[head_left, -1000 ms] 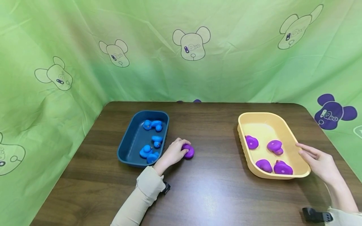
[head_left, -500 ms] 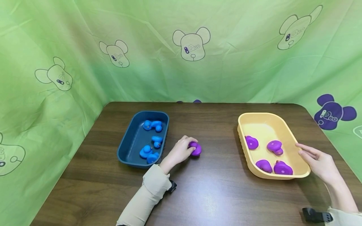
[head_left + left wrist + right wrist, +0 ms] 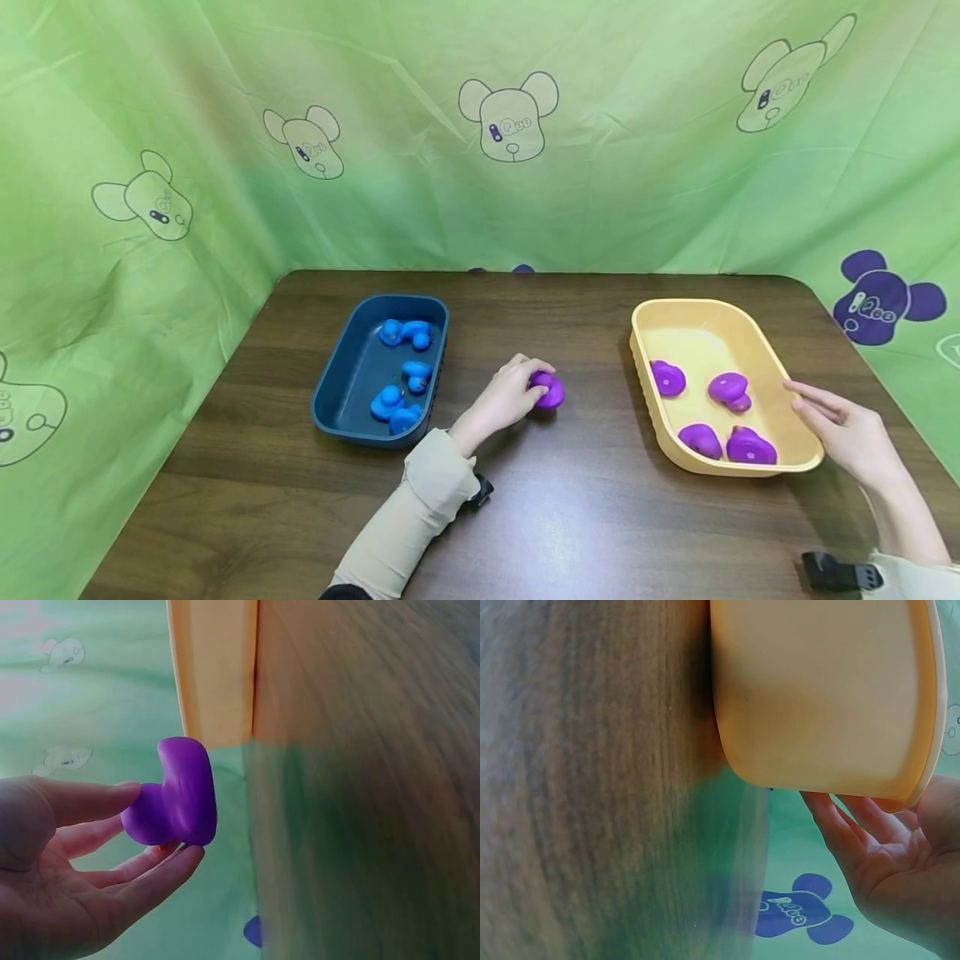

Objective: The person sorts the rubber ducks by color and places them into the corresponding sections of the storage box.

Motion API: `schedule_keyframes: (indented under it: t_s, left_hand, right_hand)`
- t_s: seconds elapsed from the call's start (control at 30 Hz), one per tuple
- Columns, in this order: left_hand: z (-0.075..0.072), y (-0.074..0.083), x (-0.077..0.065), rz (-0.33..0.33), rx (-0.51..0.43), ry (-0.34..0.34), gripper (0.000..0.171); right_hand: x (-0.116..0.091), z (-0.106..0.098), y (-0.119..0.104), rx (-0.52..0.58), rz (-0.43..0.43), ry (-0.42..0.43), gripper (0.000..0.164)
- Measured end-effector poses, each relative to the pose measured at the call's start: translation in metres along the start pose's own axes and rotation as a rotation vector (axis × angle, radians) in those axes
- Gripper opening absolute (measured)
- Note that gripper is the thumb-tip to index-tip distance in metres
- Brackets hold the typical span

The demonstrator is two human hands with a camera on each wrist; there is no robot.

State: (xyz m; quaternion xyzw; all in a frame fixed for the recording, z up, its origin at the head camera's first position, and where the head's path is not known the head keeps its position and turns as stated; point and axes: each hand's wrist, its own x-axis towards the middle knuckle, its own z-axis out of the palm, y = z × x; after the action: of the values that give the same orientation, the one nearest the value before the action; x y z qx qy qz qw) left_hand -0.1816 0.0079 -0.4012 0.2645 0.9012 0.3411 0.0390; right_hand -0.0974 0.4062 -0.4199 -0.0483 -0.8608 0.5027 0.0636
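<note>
In the head view, my left hand (image 3: 504, 398) holds a purple rubber duck (image 3: 548, 390) over the middle of the table. The left wrist view shows that duck (image 3: 187, 791) pinched between thumb and fingertips. On the right stands a yellow tray (image 3: 697, 312) with several purple ducks (image 3: 727, 387) lying in it. My right hand (image 3: 847, 433) grips the tray's right rim. Seen from the right wrist, its fingers (image 3: 836, 829) lie against the outer wall while the thumb reaches the rim; the thumb tip is hidden.
A dark blue tray (image 3: 341, 362) with several blue ducks (image 3: 387, 402) stands left of my left hand. Both trays rest on a brown wooden table (image 3: 247, 500). Behind the table hangs a green curtain (image 3: 397, 208) printed with mouse heads.
My left hand has moved to the right with the purple duck, away from the blue tray and towards the yellow one. The right hand and both trays have stayed put.
</note>
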Motion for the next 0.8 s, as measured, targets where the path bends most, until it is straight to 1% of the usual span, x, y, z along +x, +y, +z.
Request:
schedule_keyframes:
  t_s: [0.1,0.33,0.47,0.67,0.8]
  left_hand:
    - [0.002,0.004,0.003,0.015,-0.005,0.000,0.025]
    - [0.005,0.013,0.009,0.058,-0.030,-0.005,0.026]
    - [0.009,0.017,0.011,0.085,-0.039,-0.002,0.026]
    - [0.012,0.021,0.013,0.101,-0.052,-0.005,0.025]
    - [0.015,0.025,0.016,0.104,-0.047,-0.011,0.026]
  right_hand:
    - [-0.001,-0.001,-0.002,0.007,-0.010,-0.017,0.033]
    - [0.000,-0.001,-0.002,-0.002,0.004,-0.013,0.034]
    - [0.004,-0.003,0.010,-0.026,0.014,-0.019,0.035]
    - [0.013,-0.007,0.038,-0.082,0.026,-0.016,0.041]
    - [0.016,-0.009,0.047,-0.073,0.036,-0.018,0.042]
